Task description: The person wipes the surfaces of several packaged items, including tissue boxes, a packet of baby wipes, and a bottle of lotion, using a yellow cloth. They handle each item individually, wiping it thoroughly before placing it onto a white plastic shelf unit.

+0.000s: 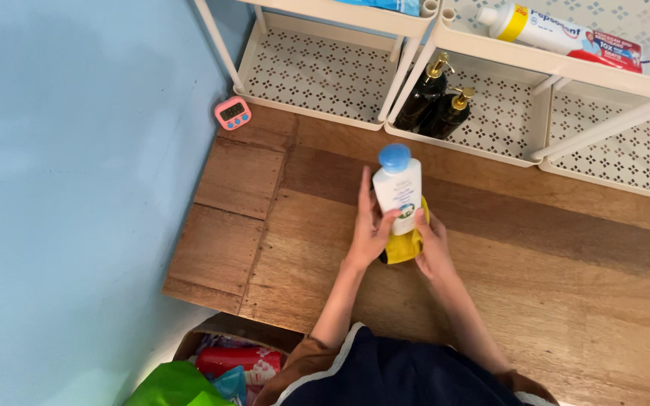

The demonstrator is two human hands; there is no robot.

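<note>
Standing upright at centre of surface (490, 286): white bottle (399, 197), blue cap at 12 o'clock, long axis vertical. Left hand (370, 225) clasped its side; right hand (429, 239) pressed yellow cloth (404, 246) against its base. Both hands equally near.

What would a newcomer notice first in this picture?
First, the white bottle with a blue cap at the centre, over the wooden table, held by the left hand while the right hand presses a yellow cloth on it. Next, two dark pump bottles in the white rack behind, and a pink timer by the blue wall.
</note>
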